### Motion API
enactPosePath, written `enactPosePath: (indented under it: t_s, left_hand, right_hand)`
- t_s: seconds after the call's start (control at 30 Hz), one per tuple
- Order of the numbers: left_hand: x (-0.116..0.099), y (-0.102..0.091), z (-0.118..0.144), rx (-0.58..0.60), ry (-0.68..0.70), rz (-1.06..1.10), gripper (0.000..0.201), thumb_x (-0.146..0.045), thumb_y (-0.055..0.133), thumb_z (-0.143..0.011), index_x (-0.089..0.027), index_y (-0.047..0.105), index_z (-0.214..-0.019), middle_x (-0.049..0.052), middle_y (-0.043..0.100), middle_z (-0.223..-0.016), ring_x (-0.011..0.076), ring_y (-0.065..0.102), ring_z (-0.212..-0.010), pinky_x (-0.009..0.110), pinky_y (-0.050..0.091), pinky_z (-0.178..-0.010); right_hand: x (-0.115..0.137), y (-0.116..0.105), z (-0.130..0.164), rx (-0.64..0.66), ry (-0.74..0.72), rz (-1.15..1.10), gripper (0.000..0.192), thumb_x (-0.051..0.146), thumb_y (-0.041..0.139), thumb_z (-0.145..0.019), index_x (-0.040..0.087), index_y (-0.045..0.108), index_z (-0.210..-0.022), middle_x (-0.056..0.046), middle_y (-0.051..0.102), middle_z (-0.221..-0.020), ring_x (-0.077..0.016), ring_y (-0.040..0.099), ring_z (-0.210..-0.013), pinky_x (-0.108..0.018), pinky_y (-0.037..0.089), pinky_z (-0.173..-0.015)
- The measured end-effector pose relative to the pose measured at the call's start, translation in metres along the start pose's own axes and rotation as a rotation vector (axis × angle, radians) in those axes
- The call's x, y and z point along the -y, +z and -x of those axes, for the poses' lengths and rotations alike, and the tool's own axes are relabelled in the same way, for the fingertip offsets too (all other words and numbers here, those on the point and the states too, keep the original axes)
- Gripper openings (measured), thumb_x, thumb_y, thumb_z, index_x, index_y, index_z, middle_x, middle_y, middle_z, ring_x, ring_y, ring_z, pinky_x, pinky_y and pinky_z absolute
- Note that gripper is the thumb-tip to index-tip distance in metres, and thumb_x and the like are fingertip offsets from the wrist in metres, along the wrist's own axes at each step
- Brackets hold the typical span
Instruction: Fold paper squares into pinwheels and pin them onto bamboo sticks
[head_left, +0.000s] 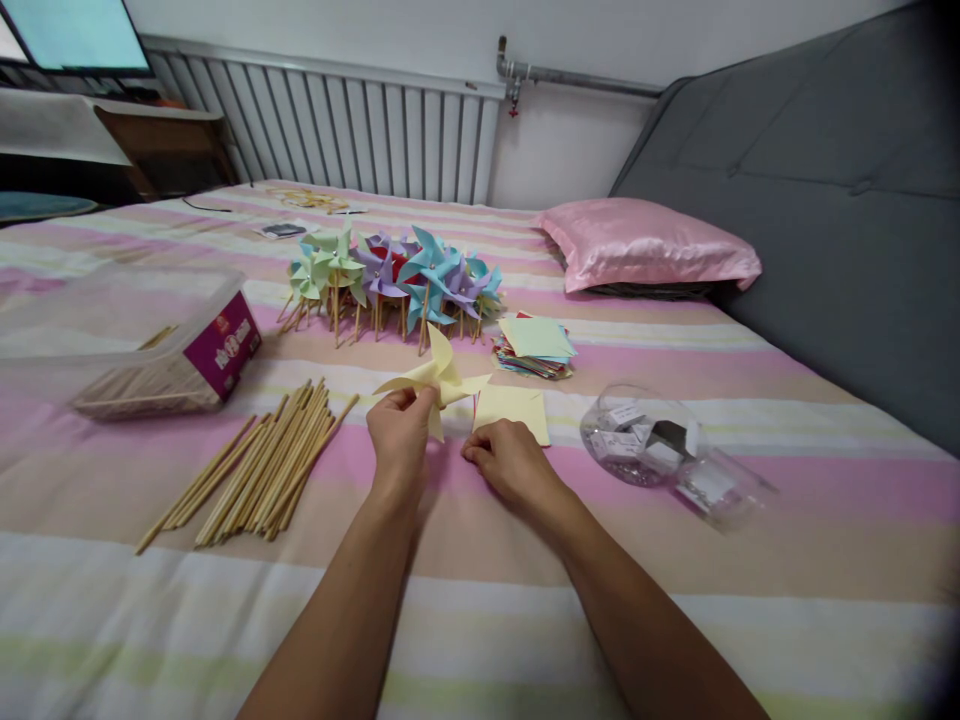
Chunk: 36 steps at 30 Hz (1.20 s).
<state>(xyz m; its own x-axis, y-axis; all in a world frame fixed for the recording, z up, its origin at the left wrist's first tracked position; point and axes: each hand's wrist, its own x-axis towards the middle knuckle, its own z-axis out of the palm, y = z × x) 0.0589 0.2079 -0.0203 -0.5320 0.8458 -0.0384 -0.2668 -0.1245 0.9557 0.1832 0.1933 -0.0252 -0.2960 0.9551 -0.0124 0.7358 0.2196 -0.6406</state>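
Observation:
A pale yellow paper pinwheel (442,372) is pinched at its middle between the thumb and fingers of my left hand (400,432). Its folded blades spread out above and beside the fingertips. My right hand (511,455) is low over the bed, just right of the pinwheel, with its fingers curled together; what they hold, if anything, is hidden. Right behind that hand lies a small stack of yellow paper squares (517,408). To the left of my hands rests a loose pile of thin wooden sticks (274,465).
Finished pinwheels (382,275) on sticks are bunched farther back. A mixed paper stack (534,345) lies beyond my right hand. Clear plastic tubs (637,440) with small packets sit right. A plastic box (172,350) with sticks is left; a pink pillow (652,245) lies behind.

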Motion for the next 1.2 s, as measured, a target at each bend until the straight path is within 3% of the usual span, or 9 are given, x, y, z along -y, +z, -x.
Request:
enactPosePath:
  t_s: [0.2,0.47,0.63,0.87,1.07,1.2]
  left_hand:
    - [0.000,-0.001,0.000,0.003,0.002,-0.018,0.016,-0.025,0.069,-0.056,-0.011,0.061,-0.057,-0.004,0.054,-0.049,0.0077,0.044,-0.045,0.020,0.032,-0.044]
    - [0.001,-0.002,0.000,0.008,-0.001,-0.023,0.016,-0.025,0.069,-0.056,-0.011,0.061,-0.058,-0.004,0.053,-0.049,0.0079,0.045,-0.045,0.020,0.032,-0.043]
    - [0.000,-0.001,0.000,0.007,0.000,-0.011,0.016,-0.024,0.069,-0.056,-0.011,0.061,-0.058,-0.004,0.054,-0.049,0.0075,0.045,-0.046,0.019,0.033,-0.045]
    - [0.000,0.000,0.001,0.007,-0.005,-0.011,0.016,-0.025,0.069,-0.056,-0.011,0.062,-0.059,-0.003,0.055,-0.050,0.0089,0.047,-0.047,0.020,0.033,-0.046]
    - [-0.002,0.001,0.002,-0.005,-0.008,-0.014,0.015,-0.024,0.069,-0.055,-0.011,0.062,-0.058,-0.002,0.057,-0.051,0.0089,0.048,-0.047,0.020,0.034,-0.046]
    - [0.001,-0.001,0.000,-0.003,0.007,-0.027,0.015,-0.025,0.069,-0.055,-0.012,0.062,-0.057,-0.003,0.055,-0.050,0.0086,0.047,-0.046,0.020,0.033,-0.046]
  right_hand:
    - [-0.001,0.001,-0.002,0.094,-0.020,-0.127,0.021,0.016,0.049,-0.078,0.016,0.068,-0.069,-0.003,0.068,-0.071,-0.0133,0.059,-0.068,-0.021,0.036,-0.060]
    - [-0.004,0.010,-0.004,-0.003,-0.022,-0.107,0.020,0.015,0.051,-0.078,0.022,0.070,-0.084,-0.001,0.071,-0.078,-0.0137,0.062,-0.074,-0.022,0.040,-0.066]
    - [-0.005,0.002,-0.003,-0.012,-0.028,-0.136,0.022,0.012,0.047,-0.077,0.018,0.068,-0.080,-0.001,0.069,-0.070,-0.0118,0.061,-0.065,-0.021,0.039,-0.062]
    - [-0.006,-0.011,0.000,0.120,-0.013,-0.091,0.016,0.011,0.055,-0.071,0.016,0.070,-0.071,-0.002,0.069,-0.069,-0.0127,0.059,-0.065,-0.020,0.035,-0.055]
    - [-0.004,-0.007,0.001,0.057,-0.015,-0.021,0.021,0.006,0.052,-0.072,0.017,0.070,-0.072,-0.003,0.071,-0.076,-0.0143,0.061,-0.074,-0.021,0.037,-0.062]
    - [-0.006,-0.003,0.000,0.083,-0.084,-0.002,0.022,0.006,0.048,-0.076,0.016,0.068,-0.076,-0.005,0.070,-0.083,-0.0148,0.061,-0.079,-0.022,0.038,-0.067]
